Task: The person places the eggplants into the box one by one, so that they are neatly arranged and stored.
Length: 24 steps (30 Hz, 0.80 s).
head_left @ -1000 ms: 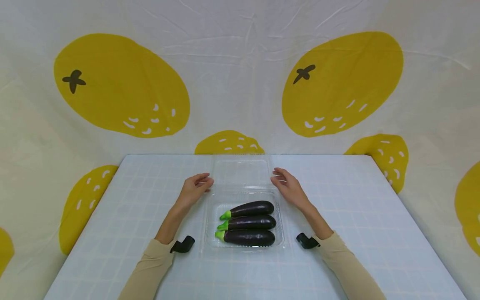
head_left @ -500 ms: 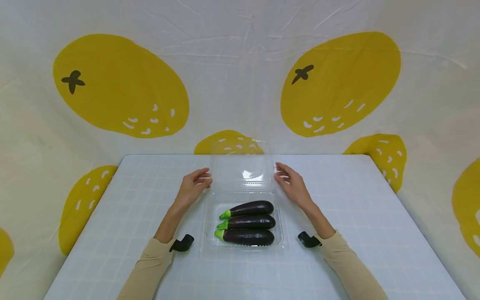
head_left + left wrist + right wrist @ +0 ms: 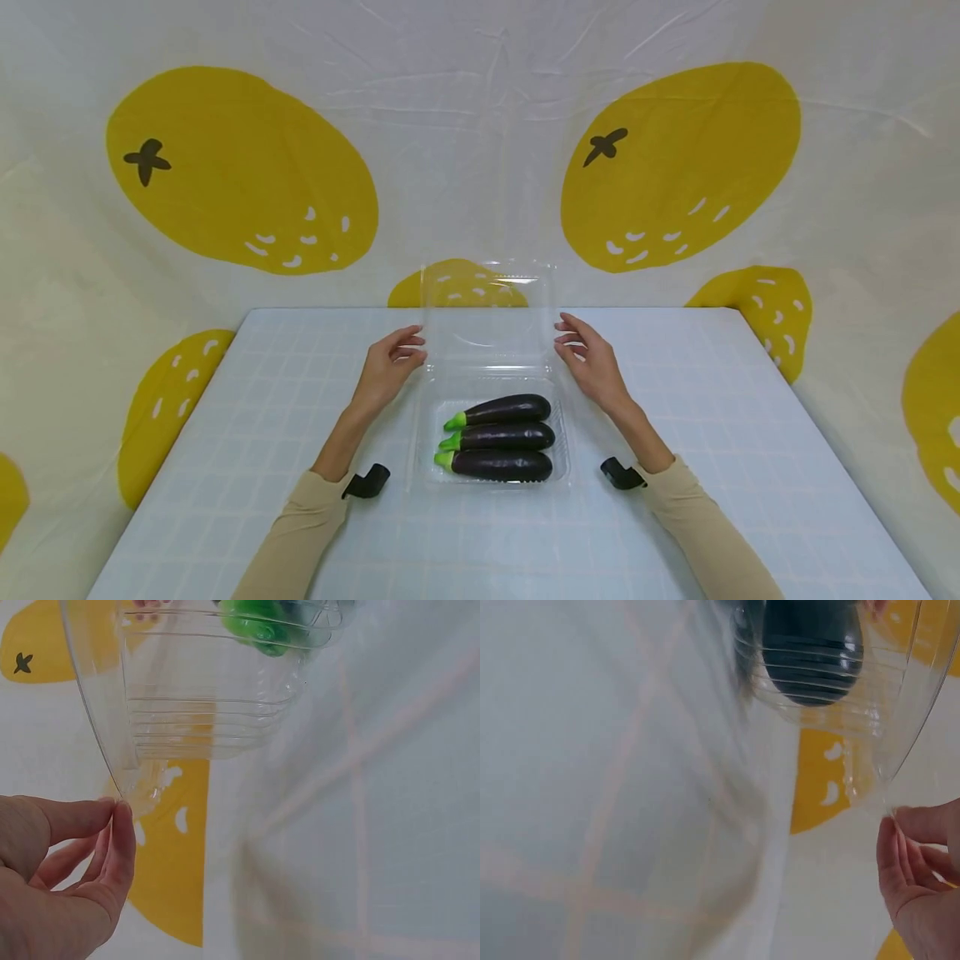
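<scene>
A clear plastic clamshell container (image 3: 427, 479) lies on the table, its hinged lid (image 3: 487, 329) raised at the back. Three dark eggplants with green stems, the back eggplant (image 3: 510, 408), middle eggplant (image 3: 510, 436) and front eggplant (image 3: 502, 465), lie side by side in its base. My left hand (image 3: 384, 371) is at the lid's left side; in the left wrist view its thumb and forefinger pinch the clear plastic edge. On the opposite side, my right hand (image 3: 596, 362) pinches the right edge between thumb and fingertips.
A pale checked cloth covers the table (image 3: 675, 417). Behind it hangs a white curtain (image 3: 468, 125) printed with big yellow fruits. A small black wrist camera (image 3: 367, 482) sits at the left cuff, and another black camera (image 3: 622, 473) at the right cuff.
The lid has tilted up from lying back on the table and now rises above its far edge. Both hands have lifted a little with it. Lately the base has shifted slightly away and to the right.
</scene>
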{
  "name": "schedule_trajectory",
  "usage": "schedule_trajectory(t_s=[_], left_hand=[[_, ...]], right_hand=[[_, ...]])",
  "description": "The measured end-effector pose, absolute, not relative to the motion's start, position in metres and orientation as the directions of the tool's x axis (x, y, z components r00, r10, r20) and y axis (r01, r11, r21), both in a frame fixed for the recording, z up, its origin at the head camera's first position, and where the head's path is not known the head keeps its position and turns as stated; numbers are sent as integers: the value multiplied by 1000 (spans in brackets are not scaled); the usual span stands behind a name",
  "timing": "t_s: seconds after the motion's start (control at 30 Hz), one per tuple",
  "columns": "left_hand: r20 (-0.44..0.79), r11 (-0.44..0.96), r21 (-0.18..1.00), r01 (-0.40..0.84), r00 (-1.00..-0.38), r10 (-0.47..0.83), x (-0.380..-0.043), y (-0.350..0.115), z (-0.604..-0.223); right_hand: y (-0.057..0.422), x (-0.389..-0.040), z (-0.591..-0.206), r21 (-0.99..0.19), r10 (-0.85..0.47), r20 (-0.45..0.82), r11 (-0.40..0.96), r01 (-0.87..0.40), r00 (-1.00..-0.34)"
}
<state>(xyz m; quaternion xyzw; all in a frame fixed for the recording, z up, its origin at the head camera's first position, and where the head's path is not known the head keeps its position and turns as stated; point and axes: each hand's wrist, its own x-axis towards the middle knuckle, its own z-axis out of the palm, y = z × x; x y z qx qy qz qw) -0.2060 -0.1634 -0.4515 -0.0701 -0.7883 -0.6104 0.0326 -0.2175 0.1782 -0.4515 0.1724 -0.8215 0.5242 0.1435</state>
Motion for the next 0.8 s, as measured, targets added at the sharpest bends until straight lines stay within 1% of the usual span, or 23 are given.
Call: schedule_trajectory(t_s=[0.23, 0.37, 0.47, 0.7, 0.8], left_hand=[[159, 267, 949, 169, -986, 58, -185, -154, -418], [176, 265, 947, 180, -984, 39, -179, -152, -410], [194, 276, 942, 190, -981, 12, -178, -151, -412], [305, 349, 895, 278, -952, -26, -192, -161, -446], [316, 379, 882, 279, -948, -39, -189, -161, -445]], right_hand=[[179, -214, -448, -754, -124, 492, 434, -493, -862], [184, -216, -450, -737, -128, 518, 435, -517, -846], [187, -215, -449, -716, -130, 537, 453, -531, -834], [191, -208, -442, -688, -114, 560, 488, -538, -820], [193, -205, -441, -691, -111, 560, 484, -537, -821]])
